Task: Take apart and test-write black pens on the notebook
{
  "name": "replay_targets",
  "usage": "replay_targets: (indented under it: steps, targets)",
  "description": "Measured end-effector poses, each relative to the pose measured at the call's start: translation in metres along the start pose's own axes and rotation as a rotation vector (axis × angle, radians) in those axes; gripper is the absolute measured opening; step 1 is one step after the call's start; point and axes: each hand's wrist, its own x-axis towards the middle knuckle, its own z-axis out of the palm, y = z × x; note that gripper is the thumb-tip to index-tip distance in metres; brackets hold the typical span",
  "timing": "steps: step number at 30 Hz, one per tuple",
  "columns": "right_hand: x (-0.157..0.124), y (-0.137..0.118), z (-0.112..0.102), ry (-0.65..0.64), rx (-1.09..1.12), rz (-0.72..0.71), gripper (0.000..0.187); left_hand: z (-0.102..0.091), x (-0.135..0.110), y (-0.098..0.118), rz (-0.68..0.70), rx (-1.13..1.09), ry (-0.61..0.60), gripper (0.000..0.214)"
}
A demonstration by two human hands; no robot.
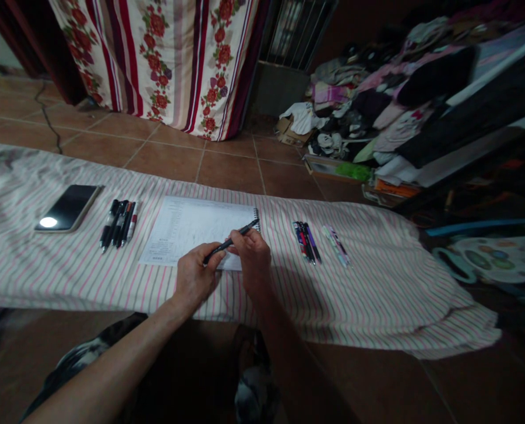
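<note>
Black and slim, one pen (226, 244) sits over one notebook (192, 221) on the bench (377, 282). Both arms reach forward; the left hand (196, 270) pinches the low end, the right hand (255, 256) holds it higher up. One phone (63, 206) and three bunches of pens (123, 221) lie around, too blurry to count each pen.

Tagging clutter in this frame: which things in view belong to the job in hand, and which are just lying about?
Job in hand:
black pen, held by left hand and right hand
spiral notebook, beneath them
probably, as similar items: dark pens, coloured pens, pale pens

Apparently just lying about:
phone
heaped clothes
</note>
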Motion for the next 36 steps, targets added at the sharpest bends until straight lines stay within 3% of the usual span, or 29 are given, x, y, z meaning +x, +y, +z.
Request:
replay_targets:
  steps: [7, 17, 20, 28, 36]
  targets:
    - [-0.005, -0.002, -0.001, 0.012, -0.195, -0.084, 0.027, 0.002, -0.001, -0.001, 0.046, 0.073, -0.013, 0.025]
    - [-0.002, -0.002, -0.001, -0.02, -0.114, -0.048, 0.029, 0.004, 0.002, -0.009, 0.171, 0.173, -0.048, 0.027]
    - [-0.002, -0.003, 0.0, -0.022, -0.088, -0.026, 0.029, 0.004, 0.002, -0.006, 0.129, 0.061, -0.042, 0.026]
    - [0.001, -0.002, 0.002, -0.04, -0.041, 0.009, 0.035, 0.002, 0.006, 0.008, -0.154, -0.484, -0.092, 0.021]
    - [0.006, -0.003, -0.005, -0.124, 0.016, -0.109, 0.036, -0.002, 0.005, 0.009, -0.212, -0.604, -0.165, 0.022]
